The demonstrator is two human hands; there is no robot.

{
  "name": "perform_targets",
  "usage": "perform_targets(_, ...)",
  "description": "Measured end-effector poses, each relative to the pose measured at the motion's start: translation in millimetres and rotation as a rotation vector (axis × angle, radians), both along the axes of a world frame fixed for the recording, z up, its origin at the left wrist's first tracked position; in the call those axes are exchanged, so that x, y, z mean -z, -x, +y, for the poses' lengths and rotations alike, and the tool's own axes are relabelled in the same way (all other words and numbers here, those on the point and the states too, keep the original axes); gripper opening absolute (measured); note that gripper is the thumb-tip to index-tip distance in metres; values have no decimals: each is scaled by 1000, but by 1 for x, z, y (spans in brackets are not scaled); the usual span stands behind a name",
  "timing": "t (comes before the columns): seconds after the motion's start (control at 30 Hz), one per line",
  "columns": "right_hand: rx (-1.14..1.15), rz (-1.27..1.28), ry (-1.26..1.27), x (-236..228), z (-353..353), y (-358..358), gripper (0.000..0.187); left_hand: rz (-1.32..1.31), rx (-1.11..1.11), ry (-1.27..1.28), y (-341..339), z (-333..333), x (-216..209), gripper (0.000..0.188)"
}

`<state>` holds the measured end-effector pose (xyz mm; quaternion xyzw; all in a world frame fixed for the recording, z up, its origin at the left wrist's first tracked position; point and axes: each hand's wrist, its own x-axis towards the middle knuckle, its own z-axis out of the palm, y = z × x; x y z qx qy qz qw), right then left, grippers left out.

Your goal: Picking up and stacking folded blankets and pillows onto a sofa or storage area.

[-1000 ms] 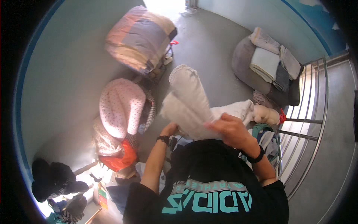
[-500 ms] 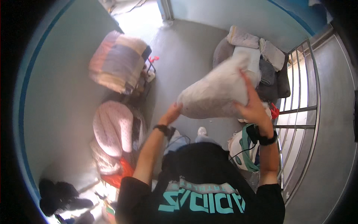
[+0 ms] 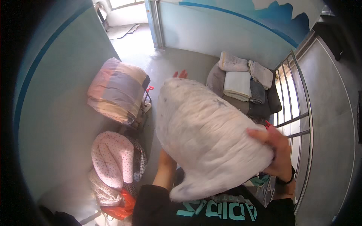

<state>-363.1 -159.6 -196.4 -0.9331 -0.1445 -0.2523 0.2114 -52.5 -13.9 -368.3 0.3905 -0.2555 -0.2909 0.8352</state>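
Note:
A wrinkled white pillow [image 3: 211, 132] with faint grey stains is held up in front of my chest, tilted so that its near corner hangs over my shirt. My right hand [image 3: 277, 150] grips its right end, thumb lying on top. Beyond the far left edge, the fingertips of my left hand [image 3: 180, 74] stick out; the palm is hidden behind the pillow, supporting it from underneath. My left forearm shows below the pillow.
A folded checked quilt [image 3: 118, 90] sits on a stand at the left. Nearer lie a pink dotted bedding roll [image 3: 111, 158] and an orange bag [image 3: 122, 207]. Folded towels [image 3: 236, 84] rest on a dark cushioned seat at the far right. Metal railing [image 3: 305, 113] runs along the right.
The pillow has come closer to my chest and turned, its broad face now toward me. My left hand has moved from its left corner to behind its far edge. The view has tilted upward.

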Motion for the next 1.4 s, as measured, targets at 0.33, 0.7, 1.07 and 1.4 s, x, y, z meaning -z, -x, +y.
perform_targets(0.33,407,-536,-463,-20,-61,-52,31,-300,-87,69,6,39,-170,34)
perform_targets(0.7,32,-198,-466,-73,-184,-86,28,-1469,-245,-487,-94,51,-223,32)
perform_targets(1.07,13,27,-226,6,-141,-76,40,-1326,0,-653,-27,88,-290,26)
perform_targets(1.4,47,-101,55,-59,-198,-151,36,-1768,-334,-833,-148,79,-272,48)
